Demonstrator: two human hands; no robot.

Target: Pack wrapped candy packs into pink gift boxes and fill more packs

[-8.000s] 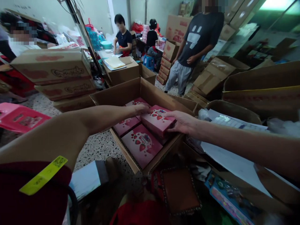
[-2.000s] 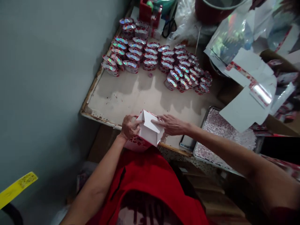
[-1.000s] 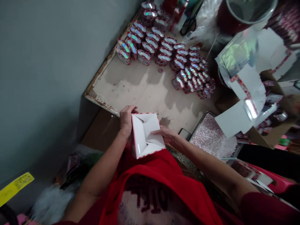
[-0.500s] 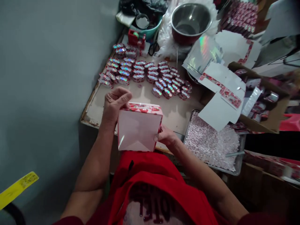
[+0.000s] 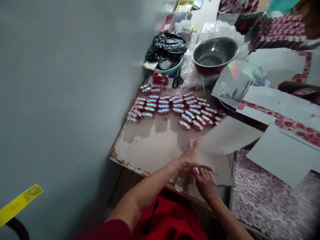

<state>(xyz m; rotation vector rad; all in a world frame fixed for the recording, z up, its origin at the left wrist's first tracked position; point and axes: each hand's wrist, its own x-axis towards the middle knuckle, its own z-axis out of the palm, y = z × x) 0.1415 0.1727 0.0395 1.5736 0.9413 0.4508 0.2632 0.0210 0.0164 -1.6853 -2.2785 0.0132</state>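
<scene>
A pale box [image 5: 226, 138], smeared by motion, shows its plain white-beige side above the front right part of the worn table [image 5: 155, 143]. My left hand [image 5: 191, 160] lies against its lower left part with fingers stretched out. Just below, my right hand [image 5: 205, 181] has its fingers curled at the box's bottom edge. Several small foil-topped cups [image 5: 175, 106] stand in rows at the far side of the table, apart from both hands.
A grey wall [image 5: 62, 100] runs along the left. A tray of small pink pieces [image 5: 262, 200] sits at the right, with flat white box blanks [image 5: 282, 153] over it. Behind the cups are a steel bowl [image 5: 215, 53], scissors [image 5: 177, 81], a red tape dispenser [image 5: 160, 77] and a black bag [image 5: 166, 45].
Earlier I was at a carton of pink boxes. Since then I folded a box at the table; it has swung right and lower, and my left hand has opened flat.
</scene>
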